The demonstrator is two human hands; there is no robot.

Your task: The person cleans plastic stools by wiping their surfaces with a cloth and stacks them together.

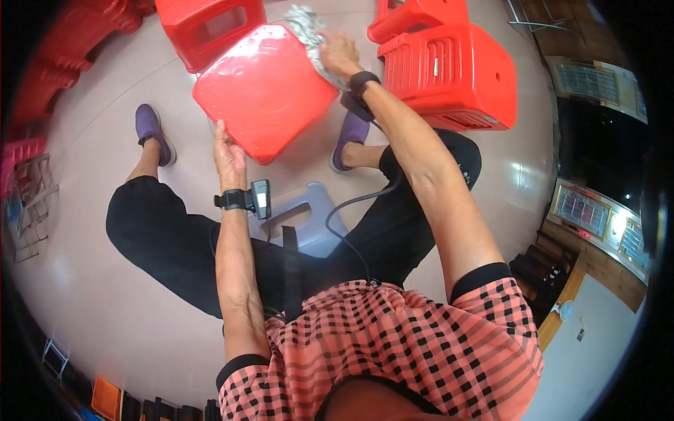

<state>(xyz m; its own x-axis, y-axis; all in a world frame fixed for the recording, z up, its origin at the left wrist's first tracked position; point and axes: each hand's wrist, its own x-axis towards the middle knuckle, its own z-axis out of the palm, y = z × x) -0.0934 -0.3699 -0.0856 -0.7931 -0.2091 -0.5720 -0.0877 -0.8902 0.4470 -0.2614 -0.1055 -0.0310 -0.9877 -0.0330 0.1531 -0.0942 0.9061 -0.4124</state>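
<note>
A red plastic stool (263, 88) is tilted in front of me, its square seat facing up toward me. At its near left edge my left hand (228, 158) grips the rim, with part of its fingers hidden. My right hand (338, 55) is closed on a crumpled grey-white cloth (306, 31), which lies against the stool's far right edge. Both wrists carry black straps with small devices.
Another red stool (210, 28) stands just beyond, and stacked red stools (449, 77) lie at the right. More red stools (84, 35) fill the far left. I sit on a grey stool (309, 217). A black cable (344, 210) runs across my lap.
</note>
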